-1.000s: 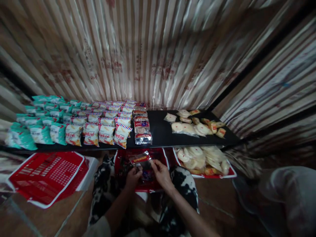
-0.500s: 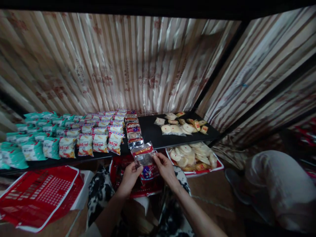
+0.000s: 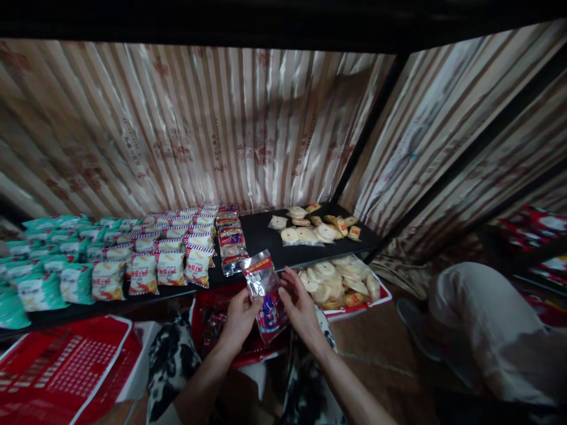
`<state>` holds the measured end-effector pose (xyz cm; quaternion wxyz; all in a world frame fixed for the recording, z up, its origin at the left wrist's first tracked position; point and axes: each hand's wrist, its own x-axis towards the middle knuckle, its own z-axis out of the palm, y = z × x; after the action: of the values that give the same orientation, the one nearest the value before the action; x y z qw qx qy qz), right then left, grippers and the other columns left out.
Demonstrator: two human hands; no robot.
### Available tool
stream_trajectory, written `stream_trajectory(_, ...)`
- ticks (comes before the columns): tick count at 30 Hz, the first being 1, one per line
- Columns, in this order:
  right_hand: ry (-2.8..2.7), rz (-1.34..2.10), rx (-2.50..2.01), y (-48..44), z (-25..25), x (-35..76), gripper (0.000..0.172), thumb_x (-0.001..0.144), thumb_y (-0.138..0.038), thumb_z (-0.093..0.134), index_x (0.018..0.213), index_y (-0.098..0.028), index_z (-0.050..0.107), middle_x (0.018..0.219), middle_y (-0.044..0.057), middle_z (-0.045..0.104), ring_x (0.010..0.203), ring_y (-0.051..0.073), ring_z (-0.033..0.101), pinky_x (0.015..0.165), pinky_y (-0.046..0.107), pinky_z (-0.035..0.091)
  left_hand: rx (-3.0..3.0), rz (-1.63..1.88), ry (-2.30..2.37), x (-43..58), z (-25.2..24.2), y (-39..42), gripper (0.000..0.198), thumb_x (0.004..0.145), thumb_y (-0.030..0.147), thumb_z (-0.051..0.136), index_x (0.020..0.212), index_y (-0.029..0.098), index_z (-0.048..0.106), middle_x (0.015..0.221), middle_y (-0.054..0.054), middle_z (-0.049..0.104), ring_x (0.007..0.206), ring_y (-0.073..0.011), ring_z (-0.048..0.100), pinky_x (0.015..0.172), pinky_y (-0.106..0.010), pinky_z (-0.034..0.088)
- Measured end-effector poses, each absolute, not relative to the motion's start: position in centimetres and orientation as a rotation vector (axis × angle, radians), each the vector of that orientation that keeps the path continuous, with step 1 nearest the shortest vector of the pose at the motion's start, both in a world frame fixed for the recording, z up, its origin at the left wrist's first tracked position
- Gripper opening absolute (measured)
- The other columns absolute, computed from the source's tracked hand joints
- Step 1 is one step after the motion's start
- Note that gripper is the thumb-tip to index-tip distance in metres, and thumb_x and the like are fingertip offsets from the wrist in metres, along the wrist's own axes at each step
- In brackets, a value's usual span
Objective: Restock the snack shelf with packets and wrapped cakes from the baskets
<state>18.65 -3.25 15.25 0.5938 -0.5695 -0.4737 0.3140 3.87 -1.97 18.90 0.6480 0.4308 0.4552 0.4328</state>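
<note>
My left hand is closed on the left edge of a shiny snack packet, red, silver and purple with a clear-looking middle. The packet is tilted in front of the shelf edge. My right hand is beside the packet's right edge, its thumb and fingers apart; whether a fingertip touches the foil I cannot tell. Straight ahead, a row of similar packets lies on the black shelf. Below my hands is a red bag holding dark packets, partly hidden by my arms.
White snack bags and teal bags stand in rows on the left. Wrapped round flat crackers lie on the shelf's right, with more in a red-edged bag below. A red bag lies lower left. A person's knee is at right.
My right fingers have come away from their pinch on the packet's upper right and spread. The packet has turned more upright in my left hand. The view has shifted slightly.
</note>
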Motion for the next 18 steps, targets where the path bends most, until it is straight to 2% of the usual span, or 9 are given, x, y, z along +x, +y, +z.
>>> stream_trajectory(3, -1.302, 0.676, -1.330, -3.8, 15.5, 19.2, 0.038, 0.082, -0.041, 0.052, 0.116, -0.025, 0.059, 0.118, 0.007, 0.061, 0.108, 0.021, 0.056, 0.098, 0.039, 0.043, 0.966, 0.962, 1.044, 3.9, 19.7, -1.6, 0.035, 0.061, 0.036, 0.070, 0.089, 0.014, 0.065, 0.071, -0.003, 0.068, 0.060, -0.0131, 0.057, 0.059, -0.023, 0.043)
stream_trajectory(5, -1.351, 0.733, -1.344, -4.1, 15.7, 20.0, 0.031, 0.084, -0.042, 0.049, 0.104, -0.024, 0.066, 0.107, 0.006, 0.067, 0.102, 0.022, 0.060, 0.094, 0.039, 0.045, 0.931, 0.942, 1.071, 3.8, 20.0, -1.4, 0.032, 0.063, 0.036, 0.069, 0.085, 0.013, 0.065, 0.066, -0.001, 0.065, 0.054, -0.0103, 0.053, 0.050, -0.020, 0.037)
stream_trajectory(8, -1.367, 0.858, -1.330, -4.4, 15.9, 21.4, 0.032, 0.085, -0.042, 0.047, 0.105, -0.026, 0.067, 0.106, 0.006, 0.068, 0.099, 0.022, 0.061, 0.092, 0.041, 0.046, 0.835, 0.948, 1.073, 3.9, 20.0, -1.4, 0.031, 0.062, 0.037, 0.070, 0.080, 0.013, 0.063, 0.061, 0.001, 0.060, 0.048, -0.0074, 0.048, 0.043, -0.018, 0.031)
stream_trajectory(11, -1.532, 0.856, -1.238, -4.6, 16.5, 22.5, 0.031, 0.083, -0.039, 0.052, 0.110, -0.031, 0.066, 0.120, 0.003, 0.062, 0.121, 0.024, 0.047, 0.107, 0.047, 0.029, 0.679, 0.940, 0.976, 4.3, 19.9, -1.9, 0.032, 0.059, 0.035, 0.073, 0.080, 0.014, 0.061, 0.064, 0.000, 0.060, 0.050, -0.0082, 0.051, 0.044, -0.018, 0.035)
stream_trajectory(13, -1.572, 0.911, -1.201, -4.8, 16.9, 22.9, 0.030, 0.081, -0.039, 0.055, 0.108, -0.031, 0.067, 0.122, 0.003, 0.061, 0.126, 0.025, 0.041, 0.110, 0.050, 0.022, 0.548, 0.926, 0.948, 4.8, 20.0, -2.2, 0.028, 0.060, 0.030, 0.074, 0.078, 0.014, 0.060, 0.067, -0.001, 0.062, 0.053, -0.0096, 0.055, 0.045, -0.019, 0.038)
stream_trajectory(15, -1.470, 1.059, -1.202, -4.9, 17.0, 23.1, 0.032, 0.079, -0.040, 0.058, 0.108, -0.030, 0.067, 0.122, 0.005, 0.061, 0.122, 0.025, 0.047, 0.108, 0.050, 0.026, 0.448, 0.935, 0.957, 5.1, 20.1, -2.5, 0.022, 0.062, 0.024, 0.073, 0.077, 0.015, 0.060, 0.071, -0.003, 0.064, 0.056, -0.0107, 0.057, 0.048, -0.020, 0.042)
stream_trajectory(18, -1.180, 1.228, -1.192, -5.1, 16.4, 22.9, 0.045, 0.071, -0.041, 0.069, 0.114, -0.028, 0.062, 0.121, 0.007, 0.061, 0.111, 0.024, 0.056, 0.101, 0.046, 0.037, 0.356, 0.970, 0.928, 5.4, 20.5, -2.7, 0.009, 0.070, 0.017, 0.066, 0.076, 0.013, 0.060, 0.073, -0.004, 0.066, 0.061, -0.0122, 0.060, 0.055, -0.023, 0.048)
